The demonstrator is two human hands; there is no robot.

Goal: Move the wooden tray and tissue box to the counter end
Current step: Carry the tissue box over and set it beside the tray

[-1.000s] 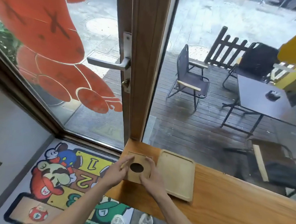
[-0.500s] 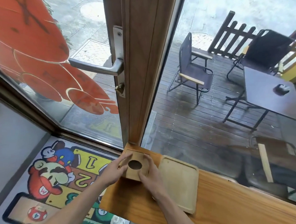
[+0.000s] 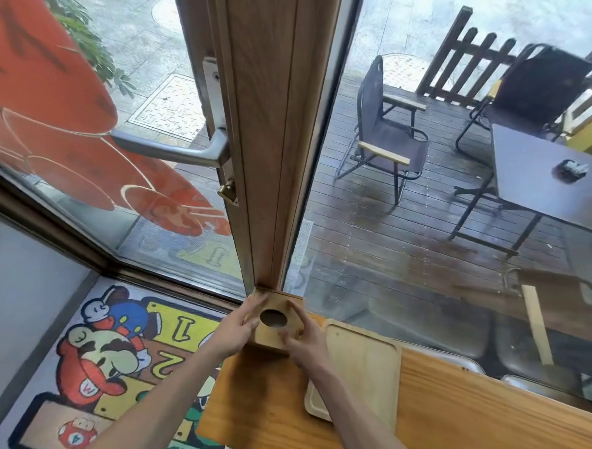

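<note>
A long counter of warm orange-brown wood runs along the foot of a big window, and its left end stops at a tall upright frame post of brown wood. Left of that post stands a glazed door with a silver lever handle and large red-orange shapes printed on the glass. On the floor below the counter end lies a bright cartoon mat with yellow numbered squares. Through the window a dark wooden deck carries a folding chair with dark fabric and pale wooden armrests and a square dark table. On the counter, close to its left end, a shallow rectangular tray of pale wood with rounded corners lies flat, its near left part hidden by the right forearm. Just to the left of the tray, at the far corner of the counter end and up against the base of the post, sits a small square wooden tissue box with a round hole in its top. The left hand lies flat against the box's left side, fingers stretched forward. The right hand presses on its right side, fingers over the top edge, so the box is clasped between both palms.
</note>
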